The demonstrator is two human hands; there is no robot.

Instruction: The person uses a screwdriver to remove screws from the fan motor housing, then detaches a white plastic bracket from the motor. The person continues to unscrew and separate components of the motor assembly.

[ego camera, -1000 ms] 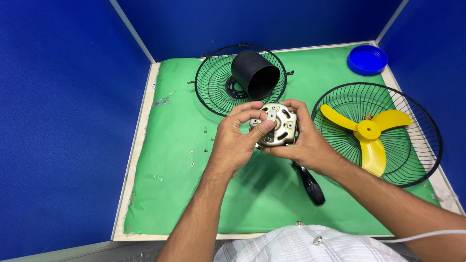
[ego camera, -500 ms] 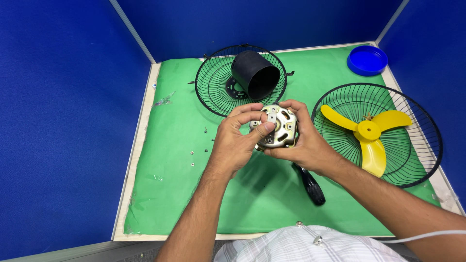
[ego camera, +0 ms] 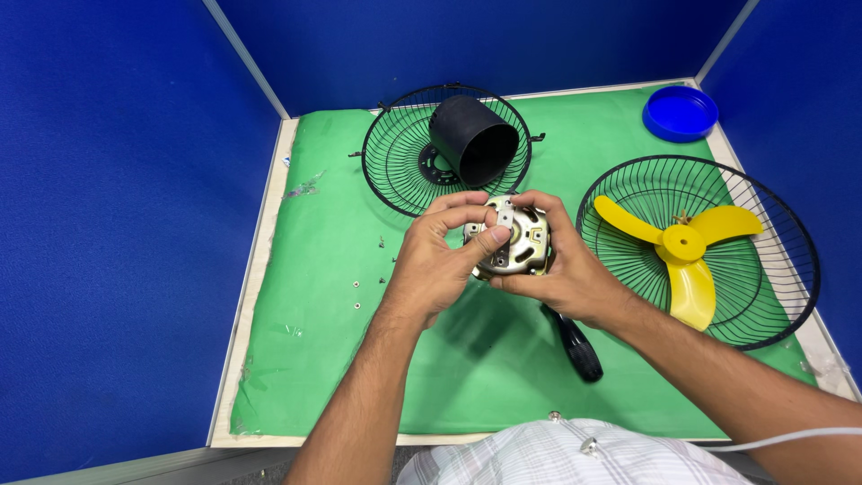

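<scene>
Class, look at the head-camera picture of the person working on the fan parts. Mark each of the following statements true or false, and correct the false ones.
1. Both hands hold the metal fan motor. True.
2. The yellow fan blade lies on the bare green mat. False: it lies inside the black wire guard on the right.
3. The black cylindrical housing rests on the rear wire guard. True.
4. The blue lid sits at the near left corner. False: it is at the far right corner.
5. The left hand and the right hand are empty. False: they grip the motor.
</scene>
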